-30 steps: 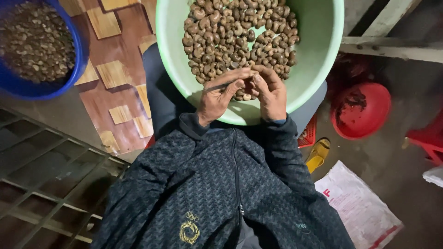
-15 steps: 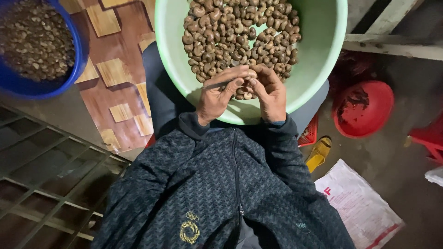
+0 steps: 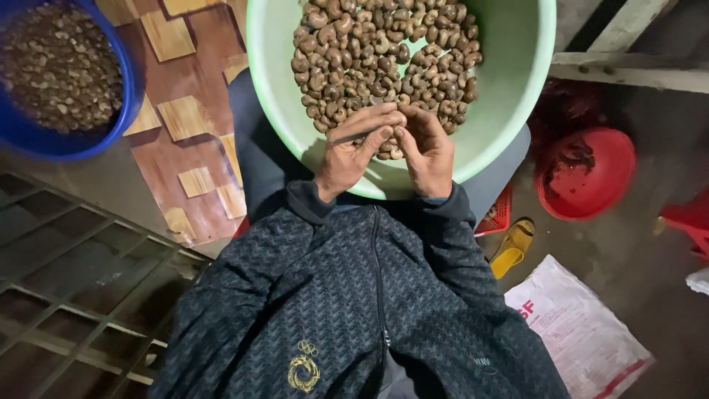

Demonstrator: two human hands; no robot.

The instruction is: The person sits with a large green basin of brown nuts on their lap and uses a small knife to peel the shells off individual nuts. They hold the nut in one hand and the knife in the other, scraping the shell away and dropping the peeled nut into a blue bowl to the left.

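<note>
Hands (image 3: 391, 148) hiding a cashew nut

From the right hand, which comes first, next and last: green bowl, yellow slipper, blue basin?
1. Green bowl: right hand is inside it.
2. Yellow slipper: on the floor, lower right.
3. Blue basin: far upper left.

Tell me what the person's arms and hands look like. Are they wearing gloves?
No gloves: both the left hand and the right hand are bare. The arms are covered by the long sleeves of a dark zip-up jacket with a zigzag pattern. The cuffs are plain and dark, ending at the wrists.
</note>
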